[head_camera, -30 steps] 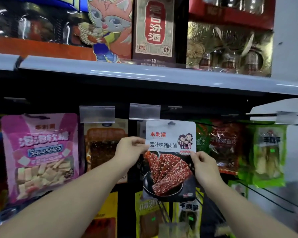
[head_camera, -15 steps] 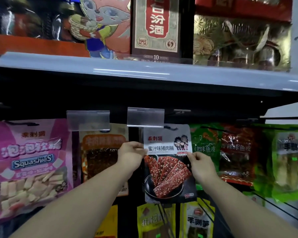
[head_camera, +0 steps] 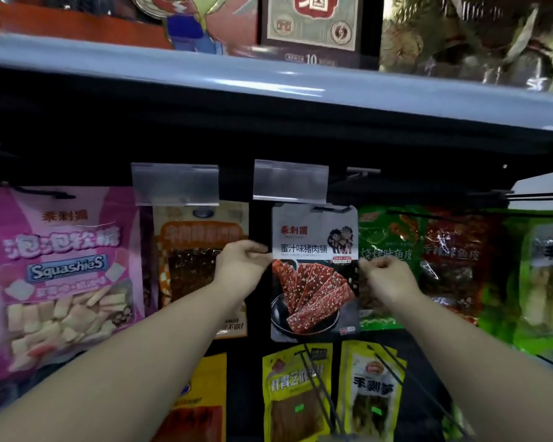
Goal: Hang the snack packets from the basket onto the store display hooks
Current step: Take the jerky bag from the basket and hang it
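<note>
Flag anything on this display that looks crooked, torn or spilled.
Nothing stands out. The jerky packet, pinched by the left hand and right hand, hangs straight under its clear tag holder; neighbouring packets look intact.

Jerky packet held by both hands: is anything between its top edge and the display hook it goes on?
Nothing visible. The jerky packet, pinched by the left hand and right hand, already reaches the hook under the clear price tag holder; whether it is threaded is unclear.

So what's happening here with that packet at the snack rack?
A person is hanging a white-topped pork jerky packet on a display hook. The left hand pinches its left edge and the right hand pinches its right edge, holding it up just under the clear price-tag holder. Whether its hole is on the hook yet can't be told. Other snack packets hang on both sides.
</note>
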The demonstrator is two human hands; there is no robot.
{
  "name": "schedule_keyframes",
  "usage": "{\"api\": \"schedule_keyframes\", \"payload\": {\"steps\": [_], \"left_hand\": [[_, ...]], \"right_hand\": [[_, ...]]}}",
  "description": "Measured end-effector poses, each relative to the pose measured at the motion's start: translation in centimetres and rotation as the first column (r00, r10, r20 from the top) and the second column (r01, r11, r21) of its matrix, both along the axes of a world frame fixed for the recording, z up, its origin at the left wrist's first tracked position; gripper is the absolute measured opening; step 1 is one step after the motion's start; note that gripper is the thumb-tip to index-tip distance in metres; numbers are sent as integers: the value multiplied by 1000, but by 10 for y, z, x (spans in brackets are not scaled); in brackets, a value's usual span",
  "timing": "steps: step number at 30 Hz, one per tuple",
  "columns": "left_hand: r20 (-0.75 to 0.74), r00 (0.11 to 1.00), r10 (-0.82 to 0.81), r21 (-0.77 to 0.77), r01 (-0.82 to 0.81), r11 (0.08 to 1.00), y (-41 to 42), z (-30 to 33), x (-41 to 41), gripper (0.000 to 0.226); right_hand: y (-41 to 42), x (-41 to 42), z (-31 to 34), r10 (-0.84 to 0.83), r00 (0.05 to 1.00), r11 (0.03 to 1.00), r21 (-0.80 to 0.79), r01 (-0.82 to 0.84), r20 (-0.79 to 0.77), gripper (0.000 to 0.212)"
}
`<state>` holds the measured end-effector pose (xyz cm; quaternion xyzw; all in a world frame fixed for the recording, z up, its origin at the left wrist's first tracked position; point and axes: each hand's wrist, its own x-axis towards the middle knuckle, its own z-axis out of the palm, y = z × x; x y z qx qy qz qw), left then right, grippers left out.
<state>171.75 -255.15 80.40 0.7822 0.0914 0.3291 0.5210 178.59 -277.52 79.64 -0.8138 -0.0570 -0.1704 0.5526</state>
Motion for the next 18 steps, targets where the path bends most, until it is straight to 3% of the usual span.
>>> {"api": "schedule_keyframes", "payload": {"steps": [3,5,7,9,12,15,18], "left_hand": [[6,1000,14,122,-14,992,17,1,-31,5],[6,1000,21,260,-21,965,31,0,-58,4],[-41,998,44,431,-23,902,47,-3,-92,3],[-102,991,87,633,-3,774,65,-7,-132,9],[-138,975,174,807,9,590,97,-21,-194,20],[-200,953,227,837,46,545,141,-56,-260,22],[-328,890,316,865,148,480,190,-110,-325,25]], "right_hand": [[-5,-27,10,-58,996,988,-139,68,73,21],[-2,-52,13,-61,986,929,-352,113,156,21],[5,-82,9,-5,971,762,-628,158,238,21],[18,-114,2,88,957,565,-805,180,276,21],[50,-169,-16,219,924,343,-911,227,312,22],[97,-231,-41,327,902,228,-950,215,283,27],[152,-292,-87,519,821,110,-971,210,237,29]]}}
